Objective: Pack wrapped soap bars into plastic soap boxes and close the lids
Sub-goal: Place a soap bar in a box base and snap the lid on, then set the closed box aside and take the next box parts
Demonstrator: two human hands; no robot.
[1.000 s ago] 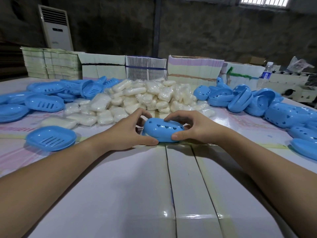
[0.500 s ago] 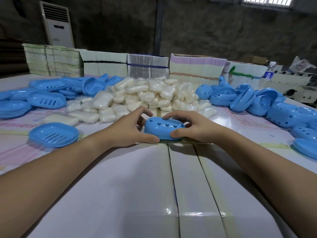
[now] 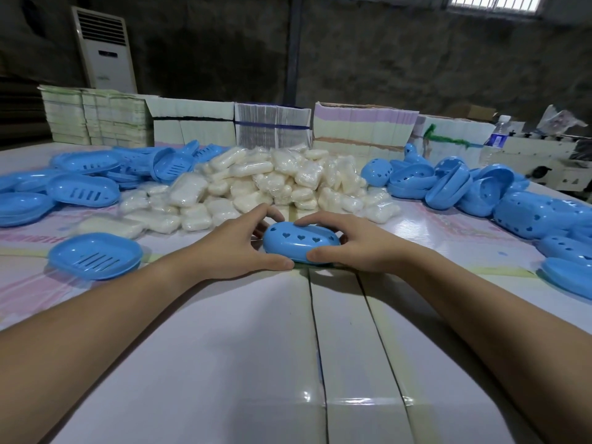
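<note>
A blue plastic soap box (image 3: 299,242) with heart-shaped holes in its lid lies closed on the table in front of me. My left hand (image 3: 235,248) grips its left end, thumb along the near edge and fingers curled over the far side. My right hand (image 3: 349,243) grips the right end the same way. Behind the box rises a heap of wrapped white soap bars (image 3: 262,187). What the box contains is hidden.
A single blue soap tray (image 3: 94,255) lies to the left, with more blue trays (image 3: 83,190) stacked behind it. Blue lids and boxes (image 3: 480,193) pile up on the right. Stacks of flat cartons (image 3: 275,129) line the table's far edge; a water bottle (image 3: 498,133) stands far right.
Both hands stay clamped on the soap box; the thumbs have drawn closer together along its near edge. The view has shifted slightly.
</note>
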